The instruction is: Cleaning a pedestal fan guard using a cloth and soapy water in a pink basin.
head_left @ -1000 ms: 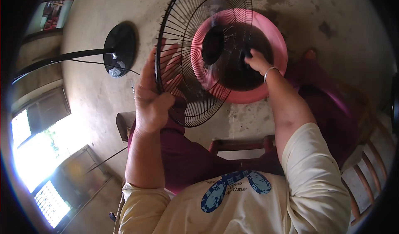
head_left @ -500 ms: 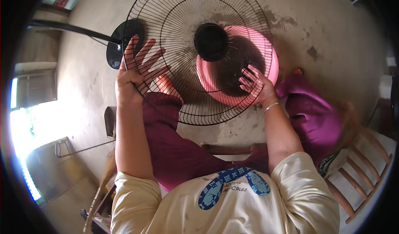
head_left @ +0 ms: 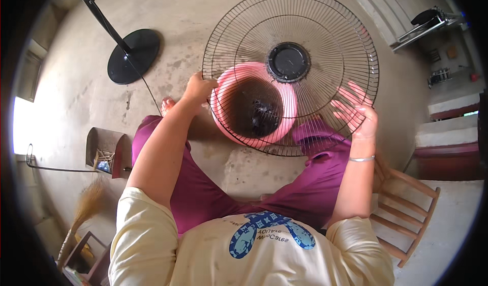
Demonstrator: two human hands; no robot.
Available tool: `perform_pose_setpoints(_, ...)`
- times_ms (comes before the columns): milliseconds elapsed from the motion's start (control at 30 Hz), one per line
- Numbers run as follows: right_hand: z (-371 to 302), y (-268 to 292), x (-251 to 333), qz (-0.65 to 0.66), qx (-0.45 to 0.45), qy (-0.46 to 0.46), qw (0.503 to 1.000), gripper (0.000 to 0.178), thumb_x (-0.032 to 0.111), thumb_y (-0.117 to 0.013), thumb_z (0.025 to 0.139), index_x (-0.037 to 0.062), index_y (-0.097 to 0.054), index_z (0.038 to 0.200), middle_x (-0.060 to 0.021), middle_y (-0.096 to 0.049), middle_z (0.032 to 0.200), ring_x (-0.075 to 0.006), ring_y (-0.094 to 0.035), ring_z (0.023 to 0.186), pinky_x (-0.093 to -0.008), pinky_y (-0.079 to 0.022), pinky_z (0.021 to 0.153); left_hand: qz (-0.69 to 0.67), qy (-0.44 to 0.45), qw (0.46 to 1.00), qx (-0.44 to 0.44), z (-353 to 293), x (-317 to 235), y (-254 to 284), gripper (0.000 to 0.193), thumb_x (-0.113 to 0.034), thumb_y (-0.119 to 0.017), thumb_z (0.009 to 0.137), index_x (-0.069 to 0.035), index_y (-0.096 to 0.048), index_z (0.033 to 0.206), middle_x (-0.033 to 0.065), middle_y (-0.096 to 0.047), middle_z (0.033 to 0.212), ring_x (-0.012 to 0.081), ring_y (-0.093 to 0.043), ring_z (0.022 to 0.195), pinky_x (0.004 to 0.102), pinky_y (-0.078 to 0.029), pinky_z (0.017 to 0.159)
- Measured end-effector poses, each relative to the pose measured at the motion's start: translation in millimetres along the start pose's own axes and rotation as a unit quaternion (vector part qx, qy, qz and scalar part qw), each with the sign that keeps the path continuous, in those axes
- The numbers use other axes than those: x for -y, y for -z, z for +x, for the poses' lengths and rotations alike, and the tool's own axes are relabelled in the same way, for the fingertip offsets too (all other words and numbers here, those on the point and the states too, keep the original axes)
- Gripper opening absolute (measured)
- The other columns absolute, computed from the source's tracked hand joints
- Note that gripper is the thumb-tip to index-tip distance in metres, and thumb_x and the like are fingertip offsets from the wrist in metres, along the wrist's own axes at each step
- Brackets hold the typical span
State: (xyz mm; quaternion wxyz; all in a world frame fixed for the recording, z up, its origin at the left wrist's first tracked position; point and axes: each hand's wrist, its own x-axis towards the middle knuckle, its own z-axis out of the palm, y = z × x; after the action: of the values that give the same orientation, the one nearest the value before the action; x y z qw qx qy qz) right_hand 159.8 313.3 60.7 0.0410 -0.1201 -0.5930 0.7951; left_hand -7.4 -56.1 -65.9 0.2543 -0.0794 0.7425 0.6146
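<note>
A round black wire fan guard (head_left: 288,62) with a dark centre disc is held up in front of me, over a pink tub (head_left: 219,105). My left hand (head_left: 201,90) is closed on the guard's left rim. At the lower right rim, my right hand (head_left: 362,117) holds the guard with its fingers spread behind the wires. Through the wires I see dark liquid (head_left: 244,103) in the tub. A black clump (head_left: 265,117) lies in it, too unclear to name.
A black fan stand (head_left: 133,56) with a round base is at the far left. Left of my leg sits a dustpan (head_left: 105,151) with litter, and a straw broom (head_left: 84,207) lies nearer. A wooden chair (head_left: 406,210) is at right; concrete steps (head_left: 386,11) rise at the far right.
The guard has turned and shifted right relative to the tub. My left hand has gone from spread behind the wires to closed on the rim. My right hand has moved out to the right rim.
</note>
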Motion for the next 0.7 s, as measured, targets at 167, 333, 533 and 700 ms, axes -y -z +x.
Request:
perform_pose_setpoints(167, -20.5, -17.0, 22.9, -0.033, -0.07, 0.03, 0.997, 0.058, 0.01, -0.044, 0.077, -0.0047, -0.037, 0.133, -0.0299, -0.051, 0.123, -0.0437, -0.062, 0.094, -0.049, -0.057, 0.073, 0.227, -0.186, 0.954, -0.06, -7.0, -19.2, -54.0, 0.076, -0.037, -0.069, 0.071, 0.006, -0.045, 0.129, 0.0275, -0.051, 0.125, 0.0361, -0.047, 0.122, 0.0368, -0.035, 0.104)
perform_pose_setpoints(333, -19.1, -56.9, 26.7, -0.088, -0.109, 0.035, 0.99, 0.047, 0.003, -0.048, 0.078, -0.0041, -0.046, 0.125, -0.0246, -0.06, 0.11, -0.0334, -0.068, 0.079, -0.0399, -0.059, 0.063, -0.002, -0.205, 0.97, 0.133, -29.7, -38.1, -92.7, 0.074, -0.034, -0.066, 0.079, 0.006, -0.038, 0.134, 0.0241, -0.044, 0.135, 0.0289, -0.043, 0.127, 0.0343, -0.034, 0.105)
perform_pose_setpoints(533, -14.1, -74.8, 6.6, -0.117, -0.101, 0.021, 0.988, 0.046, 0.002, -0.048, 0.079, -0.0036, -0.047, 0.124, -0.0242, -0.06, 0.11, -0.0302, -0.068, 0.077, -0.0367, -0.058, 0.06, -0.039, -0.199, 0.947, 0.248, -38.6, -41.3, -130.8, 0.065, -0.021, -0.057, 0.086, 0.007, -0.03, 0.138, 0.0245, -0.038, 0.14, 0.0297, -0.036, 0.132, 0.0324, -0.028, 0.108)
perform_pose_setpoints(700, -18.7, -84.1, -8.2, -0.205, -0.083, 0.075, 0.972, 0.046, -0.004, -0.048, 0.079, -0.0044, -0.046, 0.126, -0.0216, -0.059, 0.112, -0.0217, -0.065, 0.088, -0.0288, -0.056, 0.067, 0.119, -0.272, 0.927, 0.229, -50.3, -38.8, -136.3, 0.072, -0.015, -0.058, 0.079, 0.007, -0.026, 0.139, 0.0278, -0.024, 0.146, 0.0329, -0.021, 0.138, 0.034, -0.023, 0.112)
